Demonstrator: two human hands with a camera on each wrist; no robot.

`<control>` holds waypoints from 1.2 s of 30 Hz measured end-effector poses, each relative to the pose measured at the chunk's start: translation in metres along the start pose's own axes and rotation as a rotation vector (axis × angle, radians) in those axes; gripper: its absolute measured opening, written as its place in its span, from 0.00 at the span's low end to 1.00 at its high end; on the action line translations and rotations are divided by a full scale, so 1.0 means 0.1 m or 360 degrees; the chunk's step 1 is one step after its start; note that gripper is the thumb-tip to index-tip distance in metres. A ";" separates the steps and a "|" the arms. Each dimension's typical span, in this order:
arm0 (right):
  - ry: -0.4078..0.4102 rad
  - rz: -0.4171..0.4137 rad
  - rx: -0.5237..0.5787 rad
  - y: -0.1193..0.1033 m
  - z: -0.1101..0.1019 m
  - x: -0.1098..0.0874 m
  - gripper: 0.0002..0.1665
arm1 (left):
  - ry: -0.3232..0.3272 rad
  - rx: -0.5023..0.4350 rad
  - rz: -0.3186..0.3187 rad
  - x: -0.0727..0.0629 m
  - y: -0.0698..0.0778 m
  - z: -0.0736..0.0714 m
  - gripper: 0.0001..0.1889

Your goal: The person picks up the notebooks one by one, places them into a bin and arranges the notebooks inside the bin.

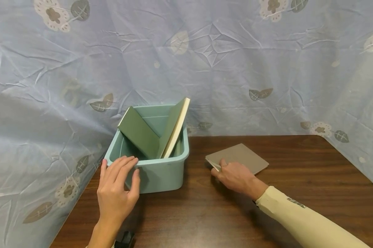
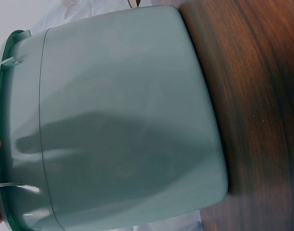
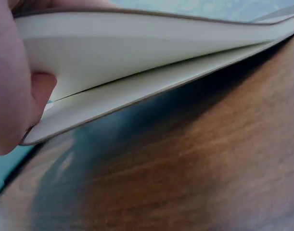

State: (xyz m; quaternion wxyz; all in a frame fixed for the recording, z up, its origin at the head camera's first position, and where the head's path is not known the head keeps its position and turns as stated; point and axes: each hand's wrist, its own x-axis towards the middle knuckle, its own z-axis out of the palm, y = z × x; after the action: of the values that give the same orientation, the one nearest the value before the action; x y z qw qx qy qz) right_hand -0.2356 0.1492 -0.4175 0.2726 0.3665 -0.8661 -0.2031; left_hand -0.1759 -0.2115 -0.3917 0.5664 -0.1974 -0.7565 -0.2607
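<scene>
A light blue-green plastic bin point(image 1: 161, 174) stands on the table. My left hand point(image 1: 116, 189) rests its fingertips on the bin's near rim, fingers loosely bent and thumb apart; the left wrist view shows the bin's outer wall point(image 2: 122, 106) and a little of the fingers at the edge. Inside the bin, a green-covered book point(image 1: 140, 132) leans left and another book point(image 1: 175, 127) with cream page edges leans right. My right hand point(image 1: 236, 175) pinches the near-left corner of a grey-brown notebook point(image 1: 240, 155). In the right wrist view, its pages point(image 3: 137, 48) gape slightly and that corner is raised off the wood.
The dark brown wooden table point(image 1: 313, 179) extends to the right and front. A pale blue, flower-patterned cloth point(image 1: 223, 69) hangs behind and at both sides, close behind the bin. A small black object point(image 1: 124, 239) shows by my left wrist.
</scene>
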 end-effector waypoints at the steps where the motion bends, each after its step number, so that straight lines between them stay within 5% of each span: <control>1: 0.0007 0.0000 0.0032 0.01 -0.01 0.00 0.16 | -0.0001 -0.0001 -0.0001 0.00 0.00 0.00 0.14; 10: -0.0012 0.0015 0.0250 0.12 -0.07 -0.01 0.15 | 0.0005 -0.0003 0.0007 0.00 0.00 0.00 0.14; 17: -0.0024 0.0055 0.0229 0.17 -0.11 -0.02 0.17 | -0.0010 -0.0003 -0.0004 -0.01 0.00 0.00 0.14; 24: -0.0015 0.0216 0.0374 0.43 -0.31 0.03 0.20 | 0.0000 -0.0007 0.0002 -0.01 0.00 0.00 0.15; 31: -0.0155 0.0486 0.0599 0.80 -0.58 0.07 0.18 | 0.0012 -0.0012 0.0010 -0.01 0.00 0.01 0.14; 36: -0.0109 0.0555 0.0746 0.95 -0.75 0.13 0.22 | 0.0013 -0.0010 0.0003 -0.01 -0.01 0.01 0.14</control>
State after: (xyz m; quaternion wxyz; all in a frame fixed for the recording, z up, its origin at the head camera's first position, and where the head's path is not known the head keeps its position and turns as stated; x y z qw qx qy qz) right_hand -0.2462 0.1900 -0.3037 0.1820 0.2579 -0.9480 0.0402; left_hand -0.1766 -0.2116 -0.3932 0.5690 -0.1990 -0.7532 -0.2634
